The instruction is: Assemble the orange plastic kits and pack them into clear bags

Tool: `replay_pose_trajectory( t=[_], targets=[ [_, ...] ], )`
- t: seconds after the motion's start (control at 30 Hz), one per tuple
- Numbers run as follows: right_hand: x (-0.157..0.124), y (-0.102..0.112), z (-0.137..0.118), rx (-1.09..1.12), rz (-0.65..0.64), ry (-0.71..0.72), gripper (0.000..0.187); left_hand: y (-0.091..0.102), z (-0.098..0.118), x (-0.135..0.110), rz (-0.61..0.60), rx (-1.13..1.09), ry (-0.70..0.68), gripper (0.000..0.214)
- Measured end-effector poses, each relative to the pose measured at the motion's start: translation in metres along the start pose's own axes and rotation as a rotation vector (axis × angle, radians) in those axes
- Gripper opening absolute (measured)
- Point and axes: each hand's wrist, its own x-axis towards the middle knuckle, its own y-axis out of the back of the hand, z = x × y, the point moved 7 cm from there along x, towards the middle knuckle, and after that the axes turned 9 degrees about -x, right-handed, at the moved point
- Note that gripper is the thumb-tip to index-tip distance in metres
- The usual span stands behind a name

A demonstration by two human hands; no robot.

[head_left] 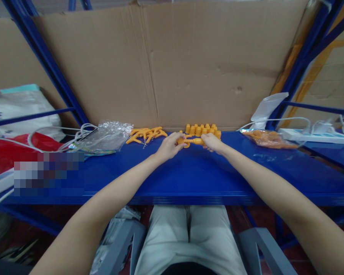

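Observation:
Over the blue tabletop, a long orange plastic piece [196,141] with a narrow ribbed neck runs between my two hands. My left hand [172,145] closes its fingertips round the left end, where a small ring-like part shows. My right hand [211,143] grips the right end, and its fingers partly cover it. Just behind my right hand stand several orange cup-like pieces [199,130] in rows. To the left of my left hand lies a pile of branching orange pieces [146,133], with thin twisted metal bits showing among them.
Crumpled clear plastic bags [106,137] and white cables lie on the left, near a red bag [20,149]. At right are a clear bag of orange pieces [271,138] and a white power strip [315,135]. A cardboard wall [189,65] closes off the back, between blue posts.

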Motion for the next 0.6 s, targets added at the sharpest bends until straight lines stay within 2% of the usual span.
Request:
replay_pose_trajectory(
  t=[0.13, 0.37, 0.6],
  targets=[
    [-0.002, -0.001, 0.003, 0.034, 0.0, -0.116, 0.04, -0.002, -0.011, 0.002, 0.0, -0.076, 0.099, 0.019],
    [0.011, -0.005, 0.006, 0.244, -0.041, 0.078, 0.055, -0.004, -0.02, 0.002, 0.008, -0.253, 0.288, 0.02],
    [0.01, -0.01, 0.004, 0.31, -0.072, 0.064, 0.054, 0.0, -0.022, 0.001, 0.069, -0.285, 0.335, 0.022]
  ],
)
